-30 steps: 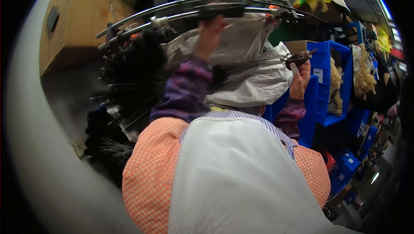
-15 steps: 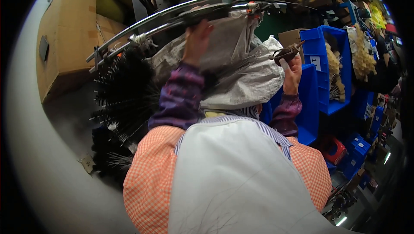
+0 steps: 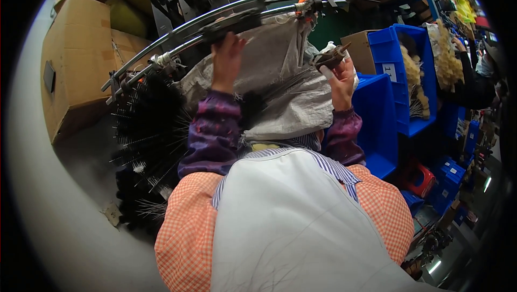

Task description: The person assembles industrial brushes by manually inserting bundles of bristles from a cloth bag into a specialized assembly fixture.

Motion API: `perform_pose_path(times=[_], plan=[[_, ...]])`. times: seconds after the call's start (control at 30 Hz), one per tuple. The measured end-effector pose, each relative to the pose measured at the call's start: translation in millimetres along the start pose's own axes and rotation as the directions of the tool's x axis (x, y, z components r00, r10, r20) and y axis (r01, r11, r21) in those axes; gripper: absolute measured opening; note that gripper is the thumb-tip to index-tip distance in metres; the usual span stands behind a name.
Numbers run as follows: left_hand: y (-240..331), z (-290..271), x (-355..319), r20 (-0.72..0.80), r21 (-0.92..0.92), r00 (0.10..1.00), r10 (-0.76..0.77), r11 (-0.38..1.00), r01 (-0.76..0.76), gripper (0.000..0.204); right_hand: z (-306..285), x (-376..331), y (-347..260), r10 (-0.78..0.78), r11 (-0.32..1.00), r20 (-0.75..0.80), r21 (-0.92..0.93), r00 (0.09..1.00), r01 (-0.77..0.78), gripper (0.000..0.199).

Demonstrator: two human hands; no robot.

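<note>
My left hand [image 3: 229, 60] is raised at the metal rails, its fingers around a dark elongated thing [image 3: 234, 25] smeared by motion; its kind cannot be made out. A bit of skin shows above it. My right hand [image 3: 341, 79] is closed on a dark tool with a pointed brown tip [image 3: 334, 56], thumb along its near side. Thin wires [image 3: 291, 84] run leftward from there to a black bristled patch [image 3: 253, 108] over a pale woven sack [image 3: 288, 114]. Left of my forearm hang many black wire-stemmed brushes [image 3: 151, 114].
Two curved metal rails [image 3: 180, 44] cross ahead of me. Blue bins [image 3: 396, 84] stand at right, one with tan bristled pieces [image 3: 412, 71]. A large cardboard box [image 3: 81, 65] stands at left. A red stool-like object [image 3: 420, 180] lies lower right. Another person's arm [image 3: 466, 65] shows far right.
My left hand and the dark thing have slid leftward along the rails. My right hand has come slightly lower and left with the tool. The whole view has shifted a little.
</note>
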State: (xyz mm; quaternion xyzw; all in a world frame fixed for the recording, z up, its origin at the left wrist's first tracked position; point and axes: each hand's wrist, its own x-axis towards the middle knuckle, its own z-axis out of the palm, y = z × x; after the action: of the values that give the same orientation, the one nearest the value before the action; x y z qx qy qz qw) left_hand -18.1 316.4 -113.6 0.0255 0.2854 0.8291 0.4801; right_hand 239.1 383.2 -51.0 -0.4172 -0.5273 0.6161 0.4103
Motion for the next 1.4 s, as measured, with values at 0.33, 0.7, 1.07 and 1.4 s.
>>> perform_pose_path(times=[0.33, 0.7, 1.07, 1.4], plan=[[-23, 23, 11, 0.145, 0.030, 0.987, -0.071, 0.997, 0.067, 0.045, 37, -7, 9, 0.033, 0.998, 0.147, -0.061, 0.989, -0.024, 0.067], [3, 2, 0, 0.156, 0.007, 0.988, 0.011, 1.000, -0.012, 0.046, 20, 0, 20, -0.013, 0.994, 0.167, -0.105, 0.986, 0.031, 0.066], [-3, 8, 8, 0.158, 0.074, 0.987, -0.001, 0.997, -0.011, 0.043, 52, 13, 40, 0.003, 1.000, 0.191, -0.002, 0.982, -0.003, 0.070], [-15, 6, 10, 0.097, 0.065, 0.995, 0.018, 0.998, -0.024, 0.012, 98, -4, 4, -0.245, 0.898, 0.223, -0.315, 0.944, 0.308, 0.068]])
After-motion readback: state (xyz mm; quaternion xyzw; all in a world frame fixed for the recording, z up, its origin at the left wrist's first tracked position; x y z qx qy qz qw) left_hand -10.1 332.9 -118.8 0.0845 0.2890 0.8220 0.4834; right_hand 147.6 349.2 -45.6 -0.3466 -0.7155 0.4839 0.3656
